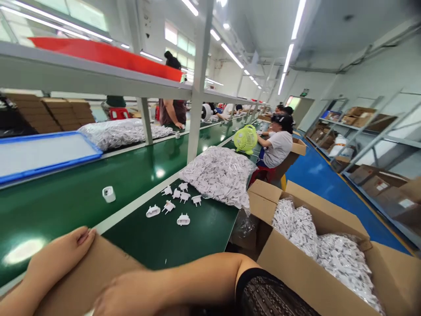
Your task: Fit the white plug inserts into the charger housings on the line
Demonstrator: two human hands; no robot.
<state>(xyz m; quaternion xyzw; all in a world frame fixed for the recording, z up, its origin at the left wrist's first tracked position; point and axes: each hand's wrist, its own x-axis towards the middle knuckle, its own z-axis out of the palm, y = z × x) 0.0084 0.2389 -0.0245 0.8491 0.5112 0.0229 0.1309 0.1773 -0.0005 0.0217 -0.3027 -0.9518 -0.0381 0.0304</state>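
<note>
Left hand (pixel 61 259) flat, released, on cardboard box (pixel 98 274) at tabletop's (pixel 171 239) near edge | right hand (pixel 128 296) also on it, grip hidden, cannot tell | step, I judge: steadying box | lifting calls for fingers round its edges

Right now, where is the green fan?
The fan stands right of centre in the head view, on the table, beyond the bag of plugs and beside a seated person.

No writing is legible; labels (pixel 382 186) on the shelved cartons (pixel 368 177) are too blurred
</note>
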